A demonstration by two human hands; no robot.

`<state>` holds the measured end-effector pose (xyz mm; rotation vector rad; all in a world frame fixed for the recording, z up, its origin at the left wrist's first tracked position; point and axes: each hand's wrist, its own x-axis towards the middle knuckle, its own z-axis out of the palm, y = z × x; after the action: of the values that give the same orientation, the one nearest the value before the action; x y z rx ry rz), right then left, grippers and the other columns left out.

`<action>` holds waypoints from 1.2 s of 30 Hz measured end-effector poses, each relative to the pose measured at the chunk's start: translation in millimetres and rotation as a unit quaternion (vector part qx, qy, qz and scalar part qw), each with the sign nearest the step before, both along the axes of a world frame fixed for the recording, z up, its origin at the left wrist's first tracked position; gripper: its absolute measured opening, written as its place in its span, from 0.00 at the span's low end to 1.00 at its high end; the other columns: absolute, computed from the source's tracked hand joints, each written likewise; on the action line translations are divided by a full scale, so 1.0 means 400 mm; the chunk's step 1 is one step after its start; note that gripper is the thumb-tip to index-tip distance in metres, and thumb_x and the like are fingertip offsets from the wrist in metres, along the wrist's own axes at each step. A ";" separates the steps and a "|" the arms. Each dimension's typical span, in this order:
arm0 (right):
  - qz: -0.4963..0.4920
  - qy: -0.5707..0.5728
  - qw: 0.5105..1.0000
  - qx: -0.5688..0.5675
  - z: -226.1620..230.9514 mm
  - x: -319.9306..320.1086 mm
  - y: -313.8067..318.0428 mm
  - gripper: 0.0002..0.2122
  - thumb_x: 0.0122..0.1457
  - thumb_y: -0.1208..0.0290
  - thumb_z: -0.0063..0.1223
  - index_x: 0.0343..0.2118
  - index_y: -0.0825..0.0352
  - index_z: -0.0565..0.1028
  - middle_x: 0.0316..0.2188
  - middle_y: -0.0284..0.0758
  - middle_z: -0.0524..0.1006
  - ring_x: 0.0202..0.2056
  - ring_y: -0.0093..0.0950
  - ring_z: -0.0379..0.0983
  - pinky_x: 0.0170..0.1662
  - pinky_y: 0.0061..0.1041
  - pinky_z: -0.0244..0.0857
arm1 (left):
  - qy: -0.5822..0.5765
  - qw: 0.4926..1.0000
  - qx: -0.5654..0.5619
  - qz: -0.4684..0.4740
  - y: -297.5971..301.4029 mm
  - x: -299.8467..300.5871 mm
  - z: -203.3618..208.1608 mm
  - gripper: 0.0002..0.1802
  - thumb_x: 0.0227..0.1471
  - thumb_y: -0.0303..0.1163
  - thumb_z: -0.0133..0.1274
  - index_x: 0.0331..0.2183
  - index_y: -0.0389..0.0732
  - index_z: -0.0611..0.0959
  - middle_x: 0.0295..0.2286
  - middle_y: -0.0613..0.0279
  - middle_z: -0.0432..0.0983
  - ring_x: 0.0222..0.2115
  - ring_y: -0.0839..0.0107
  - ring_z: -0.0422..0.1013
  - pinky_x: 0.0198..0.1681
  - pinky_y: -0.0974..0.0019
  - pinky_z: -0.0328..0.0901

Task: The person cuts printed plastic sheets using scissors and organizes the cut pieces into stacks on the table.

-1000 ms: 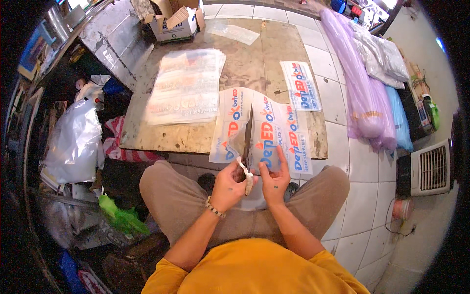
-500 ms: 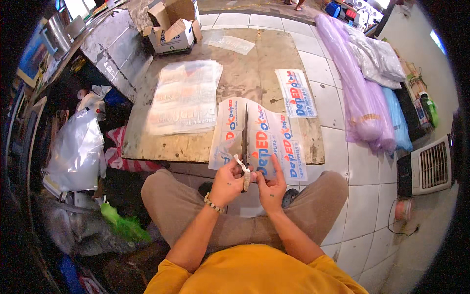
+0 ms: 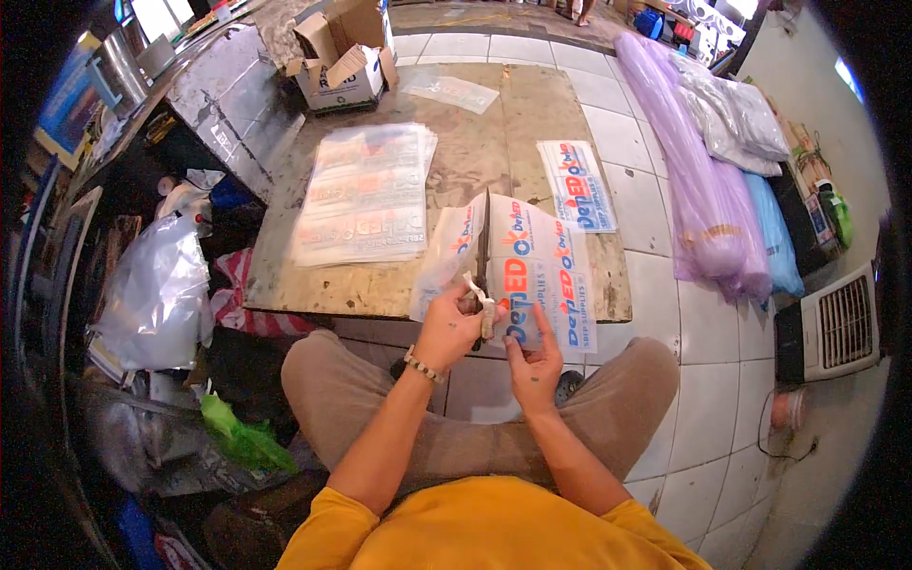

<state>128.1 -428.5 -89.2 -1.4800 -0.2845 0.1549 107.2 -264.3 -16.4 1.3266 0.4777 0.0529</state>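
My left hand [image 3: 450,329] is wrapped round the handles of a pair of scissors [image 3: 485,237], bound with whitish wrapping. Their dark blades point away from me, along a clear plastic sheet [image 3: 546,255] printed in red and blue. Left of the blades, a strip of the sheet [image 3: 445,249] bends upward. My right hand [image 3: 538,369] pinches the near edge of the sheet, just right of the scissors. The sheet lies partly on a worn low wooden table [image 3: 475,142] and overhangs its near edge. How far the blades are apart is hard to see.
A stack of printed plastic sheets [image 3: 361,195] lies left on the table, with a smaller printed piece [image 3: 578,185] at right. A clear strip [image 3: 451,92] and an open cardboard box [image 3: 344,71] are at the far side. Purple plastic rolls [image 3: 708,209] lie on the tiled floor.
The scissors and both hands have shifted slightly right in the picture. The strip left of the blades, flatter before, now bends up and away from the rest of the sheet.
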 end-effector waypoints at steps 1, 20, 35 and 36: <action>0.001 0.009 1.000 0.006 0.017 -0.002 0.001 0.31 0.58 0.88 0.55 0.66 0.71 0.62 0.61 0.45 0.69 0.52 0.26 0.73 0.48 0.22 0.73 | 0.000 1.000 0.002 0.003 0.002 -0.002 -0.013 0.26 0.50 0.28 0.67 0.50 0.36 0.78 0.36 0.63 0.82 0.33 0.76 0.78 0.32 0.71 0.75; -0.018 0.066 0.997 0.029 0.034 0.000 -0.015 0.34 0.56 0.91 0.54 0.67 0.68 0.61 0.56 0.40 0.72 0.44 0.25 0.76 0.42 0.20 0.72 | 0.005 0.999 0.012 -0.053 0.005 0.081 -0.049 0.18 0.47 0.25 0.67 0.41 0.33 0.80 0.30 0.62 0.81 0.26 0.76 0.77 0.26 0.72 0.71; -0.024 0.149 0.974 0.170 0.025 0.098 0.027 0.18 0.66 0.77 0.50 0.59 0.68 0.67 0.53 0.35 0.71 0.49 0.26 0.72 0.49 0.29 0.73 | 0.020 0.983 -0.182 -0.009 -0.047 -0.337 0.009 0.45 0.49 0.24 0.69 0.64 0.35 0.63 0.45 0.51 0.79 0.39 0.74 0.76 0.41 0.69 0.73; -0.039 0.151 0.974 0.166 0.017 0.104 0.038 0.18 0.66 0.77 0.50 0.59 0.68 0.67 0.53 0.35 0.71 0.49 0.26 0.72 0.49 0.29 0.73 | 0.021 0.983 -0.180 0.003 -0.041 -0.349 -0.007 0.45 0.49 0.24 0.69 0.64 0.34 0.64 0.45 0.50 0.80 0.39 0.73 0.76 0.41 0.68 0.73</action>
<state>169.6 -413.2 -82.4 -1.1147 -0.0038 0.2531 -32.4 -280.5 -19.1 0.9718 0.5010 -0.0545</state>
